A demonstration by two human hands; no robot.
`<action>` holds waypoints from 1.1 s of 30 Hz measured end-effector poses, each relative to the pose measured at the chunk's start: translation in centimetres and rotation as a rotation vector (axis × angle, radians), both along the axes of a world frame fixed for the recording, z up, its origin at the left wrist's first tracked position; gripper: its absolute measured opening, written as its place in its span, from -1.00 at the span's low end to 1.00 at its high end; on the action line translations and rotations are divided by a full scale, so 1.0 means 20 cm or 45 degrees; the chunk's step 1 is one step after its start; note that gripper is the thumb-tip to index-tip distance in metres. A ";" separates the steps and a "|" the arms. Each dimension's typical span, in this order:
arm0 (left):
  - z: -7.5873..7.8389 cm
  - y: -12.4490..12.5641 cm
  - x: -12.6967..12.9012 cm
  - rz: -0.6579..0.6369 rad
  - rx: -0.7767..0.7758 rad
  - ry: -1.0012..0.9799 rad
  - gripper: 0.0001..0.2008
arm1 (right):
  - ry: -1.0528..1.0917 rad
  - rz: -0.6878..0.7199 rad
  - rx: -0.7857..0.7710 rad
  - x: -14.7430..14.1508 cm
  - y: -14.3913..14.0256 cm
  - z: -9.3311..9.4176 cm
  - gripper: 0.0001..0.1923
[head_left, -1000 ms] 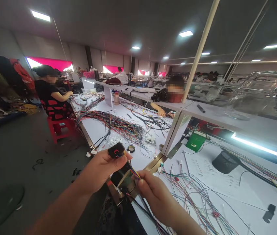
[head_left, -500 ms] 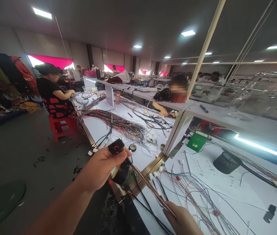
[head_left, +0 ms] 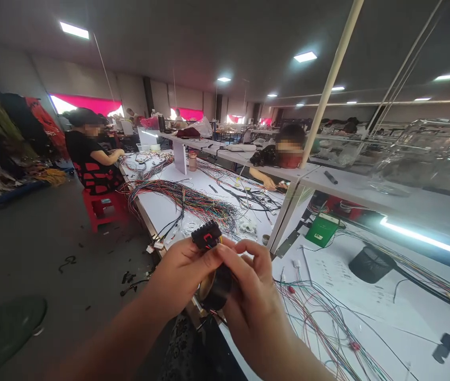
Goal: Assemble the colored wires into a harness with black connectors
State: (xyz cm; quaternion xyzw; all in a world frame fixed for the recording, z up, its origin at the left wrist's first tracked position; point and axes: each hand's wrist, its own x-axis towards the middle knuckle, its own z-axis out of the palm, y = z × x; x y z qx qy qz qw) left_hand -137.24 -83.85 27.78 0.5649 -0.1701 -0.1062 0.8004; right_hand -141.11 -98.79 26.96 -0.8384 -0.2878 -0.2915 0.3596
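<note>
A black multi-pin connector (head_left: 206,235) with red wire showing on its face is pinched between the thumb and fingers of my left hand (head_left: 183,272), above the bench edge. My right hand (head_left: 251,286) is closed right beside it, its thumb and index fingertip meeting my left thumb just under the connector. What those right fingers grip is hidden. A little yellow wire shows at the connector's base; the rest of its wires are covered by my hands. Below the fingers a roll of black tape (head_left: 217,292) hangs between both hands, partly covered by them.
A thick bundle of coloured wires (head_left: 185,196) lies on the left bench. Thin loose wires (head_left: 328,323), a black mesh cup (head_left: 370,263) and a green box (head_left: 322,229) stand right. Across the bench a co-worker's hand (head_left: 265,180) handles parts; another person (head_left: 92,153) sits left.
My right hand has come up from the lower wires to the connector, beside my left hand. The connector has shifted right and slightly up, and the tape roll has moved right.
</note>
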 end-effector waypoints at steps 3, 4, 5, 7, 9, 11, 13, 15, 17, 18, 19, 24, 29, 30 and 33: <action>-0.02 -0.02 0.00 0.092 -0.013 -0.032 -0.80 | -0.186 -0.139 -0.119 0.02 -0.01 -0.05 -0.35; -0.03 -0.03 0.00 0.094 -0.030 -0.035 -0.80 | -0.231 -0.151 -0.141 0.02 -0.03 -0.07 -0.35; -0.03 -0.03 0.00 0.080 -0.055 -0.026 -0.79 | -0.249 -0.136 -0.132 0.02 -0.05 -0.07 -0.36; -0.04 -0.04 0.00 0.026 -0.102 -0.002 -0.77 | -0.207 -0.063 -0.008 0.00 -0.08 -0.06 -0.46; -0.05 -0.04 -0.01 -0.014 -0.128 -0.014 -0.74 | -0.016 -0.045 0.250 -0.01 -0.11 -0.03 -0.68; -0.05 -0.03 -0.01 -0.048 -0.113 -0.070 -0.73 | 0.365 -0.063 0.554 -0.01 -0.14 0.01 -0.82; -0.04 -0.01 -0.02 -0.092 -0.057 -0.151 -0.73 | 0.822 0.007 0.793 0.01 -0.16 0.03 -0.78; -0.02 0.01 -0.02 -0.105 0.057 -0.302 -0.74 | 1.204 0.204 0.900 0.05 -0.19 0.04 -0.75; 0.02 0.01 -0.01 -0.092 0.203 -0.508 -0.74 | 1.514 0.417 0.860 0.08 -0.21 0.03 -0.74; 0.03 0.01 -0.01 -0.096 0.268 -0.596 -0.73 | 1.632 0.492 0.808 0.09 -0.22 0.02 -0.72; 0.05 0.01 0.00 -0.104 0.320 -0.656 -0.72 | 1.697 0.536 0.765 0.10 -0.23 0.02 -0.72; 0.05 -0.03 0.04 0.047 0.339 -0.542 -0.69 | 1.055 0.433 0.756 0.04 -0.26 0.01 -0.68; 0.02 -0.11 0.05 0.070 0.164 -0.446 -0.72 | 0.060 0.114 0.079 -0.04 -0.23 0.00 -0.54; 0.01 -0.12 0.05 0.065 0.140 -0.430 -0.71 | -0.030 0.074 0.062 -0.04 -0.23 -0.01 -0.57; 0.00 -0.14 0.04 0.060 -0.023 -0.424 -0.69 | 0.175 -0.050 0.454 -0.04 -0.23 -0.02 -0.77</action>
